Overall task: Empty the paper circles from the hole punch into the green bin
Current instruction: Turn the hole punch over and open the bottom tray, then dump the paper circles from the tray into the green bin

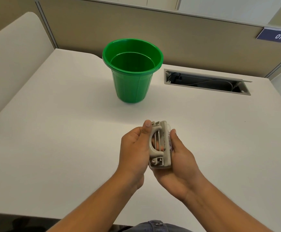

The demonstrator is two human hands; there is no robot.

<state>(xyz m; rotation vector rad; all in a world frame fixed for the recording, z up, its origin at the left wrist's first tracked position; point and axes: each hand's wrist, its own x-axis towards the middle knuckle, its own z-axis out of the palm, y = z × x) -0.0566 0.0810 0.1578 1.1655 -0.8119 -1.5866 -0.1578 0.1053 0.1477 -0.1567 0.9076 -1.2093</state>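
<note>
While gripped between both hands above the near middle of the desk (52,131), hole punch (160,145) turned on its side, long axis running near to far, grey handle facing left. Left hand (134,148) closed around the handle side, thumb laid along the far corner by the metal pins. Right hand (178,158) cupped under and against the clear base on the right, fingertip showing past the far edge. Both hands clamped on the punch, close together with only the punch between them. Clear tray on the underside partly hidden by the right palm; contents too small to tell. Dark lettering printed along the grey body, too small to read with certainty.

Green bin (132,71) stood upright on the desk, farther off and slightly left of the hands, well apart from the punch. Open mouth faced up, inside looked plain green, rim wider than the foot.

Right of the bin, set into the desk top, a long grey cable slot (206,82) with its flap raised and dark wires lying inside. Beyond, a beige partition (170,39) ran along the far edge, carrying at far right a blue tag (277,36) marked 017. Curved pale divider (10,52) rose at the left. Bit of denim fabric (154,226) at the near edge between the forearms.
</note>
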